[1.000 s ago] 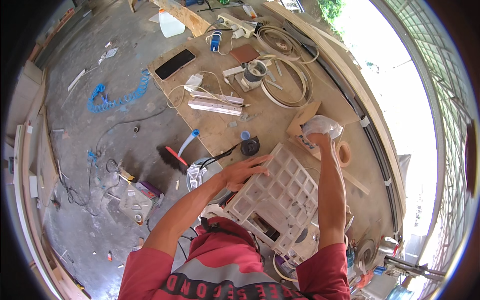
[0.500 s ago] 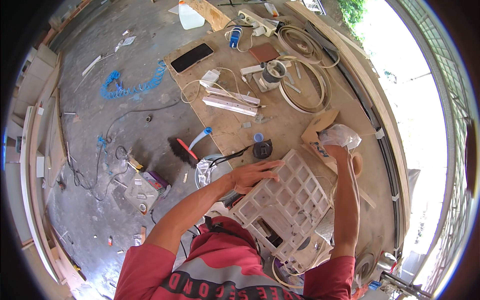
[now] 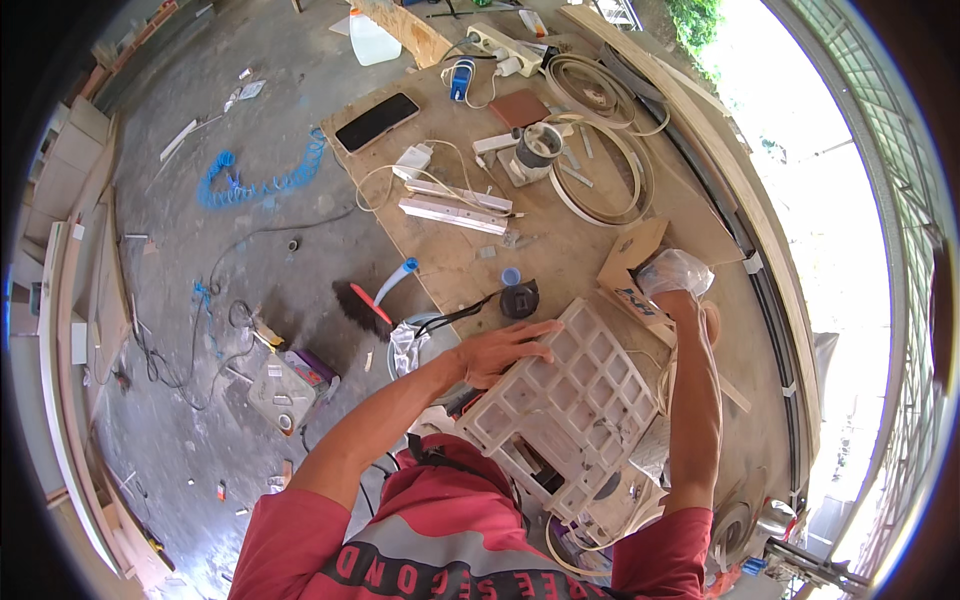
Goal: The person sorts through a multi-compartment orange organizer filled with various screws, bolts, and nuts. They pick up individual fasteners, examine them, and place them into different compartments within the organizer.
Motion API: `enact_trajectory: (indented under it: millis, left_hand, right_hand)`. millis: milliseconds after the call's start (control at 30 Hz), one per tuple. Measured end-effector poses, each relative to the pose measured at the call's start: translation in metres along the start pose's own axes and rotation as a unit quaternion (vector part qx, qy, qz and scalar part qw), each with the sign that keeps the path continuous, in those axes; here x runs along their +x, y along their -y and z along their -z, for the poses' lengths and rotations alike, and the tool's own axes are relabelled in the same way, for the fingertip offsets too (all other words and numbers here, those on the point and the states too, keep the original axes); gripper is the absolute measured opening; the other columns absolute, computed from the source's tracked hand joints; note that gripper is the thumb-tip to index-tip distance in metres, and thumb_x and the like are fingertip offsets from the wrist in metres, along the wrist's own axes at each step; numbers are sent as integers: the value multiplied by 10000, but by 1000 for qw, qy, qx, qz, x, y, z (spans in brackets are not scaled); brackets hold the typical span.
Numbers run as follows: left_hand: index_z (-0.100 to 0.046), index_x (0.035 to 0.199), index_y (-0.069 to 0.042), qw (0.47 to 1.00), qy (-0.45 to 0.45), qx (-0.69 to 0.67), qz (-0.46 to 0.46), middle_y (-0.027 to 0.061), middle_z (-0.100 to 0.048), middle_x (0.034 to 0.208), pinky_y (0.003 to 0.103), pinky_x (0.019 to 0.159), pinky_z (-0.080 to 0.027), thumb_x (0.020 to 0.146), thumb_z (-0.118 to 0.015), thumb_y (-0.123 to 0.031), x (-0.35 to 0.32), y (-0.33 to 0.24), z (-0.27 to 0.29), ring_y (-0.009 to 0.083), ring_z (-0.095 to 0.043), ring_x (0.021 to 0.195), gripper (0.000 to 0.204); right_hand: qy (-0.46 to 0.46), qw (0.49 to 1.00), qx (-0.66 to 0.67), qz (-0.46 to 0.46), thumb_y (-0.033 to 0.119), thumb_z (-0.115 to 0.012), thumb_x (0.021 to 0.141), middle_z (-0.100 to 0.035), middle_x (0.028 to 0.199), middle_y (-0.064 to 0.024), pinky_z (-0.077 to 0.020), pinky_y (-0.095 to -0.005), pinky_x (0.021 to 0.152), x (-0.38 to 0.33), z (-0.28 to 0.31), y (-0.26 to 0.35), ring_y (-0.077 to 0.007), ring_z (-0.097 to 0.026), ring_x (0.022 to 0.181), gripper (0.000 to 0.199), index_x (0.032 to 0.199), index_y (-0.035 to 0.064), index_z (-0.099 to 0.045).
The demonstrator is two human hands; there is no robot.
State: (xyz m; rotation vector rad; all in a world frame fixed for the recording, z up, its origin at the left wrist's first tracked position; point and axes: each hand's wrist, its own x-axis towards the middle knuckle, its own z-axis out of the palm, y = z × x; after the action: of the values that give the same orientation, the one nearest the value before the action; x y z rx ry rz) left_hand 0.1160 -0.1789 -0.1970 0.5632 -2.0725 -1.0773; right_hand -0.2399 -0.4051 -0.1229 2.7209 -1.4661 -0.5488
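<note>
A pale, translucent plastic organizer case (image 3: 560,405) with many square compartments leans in front of my body at the table's near side. My left hand (image 3: 495,357) grips its upper left edge, fingers over the rim. Further right, my right hand (image 3: 676,303) is closed on a clear plastic bag (image 3: 677,272) at the opening of a small cardboard box (image 3: 632,262). The bag's contents cannot be made out, and my right fingertips are partly hidden. Just beyond the case lie a black tape measure (image 3: 520,299) and a small blue cap (image 3: 511,276).
On the wooden table (image 3: 460,265) are a phone (image 3: 377,122), a trim router (image 3: 537,150), coiled edge banding (image 3: 610,172), white metal strips (image 3: 455,213) and a power strip (image 3: 505,48). A brush (image 3: 362,308) stands in a bucket left of the table. A blue coiled hose (image 3: 265,188) lies on the floor.
The view has shifted slightly. My right hand and the plastic bag stay at the cardboard box, which has tilted a little. My left hand keeps its place on the case.
</note>
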Motion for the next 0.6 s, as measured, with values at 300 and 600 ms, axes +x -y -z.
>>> enact_trajectory:
  millis: [300, 600]
  left_hand:
    - [-557, 1405, -189, 1000, 1, -9, -12, 229, -261, 1719, 505, 1221, -359, 867, -798, -262, 4, -7, 2, 479, -344, 1537, 594]
    - [-572, 1397, -151, 1000, -12, -15, -22, 248, -289, 1704, 507, 1205, -370, 925, -744, -273, 9, -9, 5, 489, -357, 1526, 516]
  right_hand:
    - [-142, 984, 104, -19, 147, -677, 889, -750, 1068, -170, -554, -476, 893, -31, 8, 20, -383, -695, 1019, 198, 1050, 63, -757]
    - [-214, 936, 260, -99, 132, -756, 850, -721, 1154, -196, -539, -472, 974, -53, 33, 31, -404, -672, 1118, 340, 1184, 68, -757]
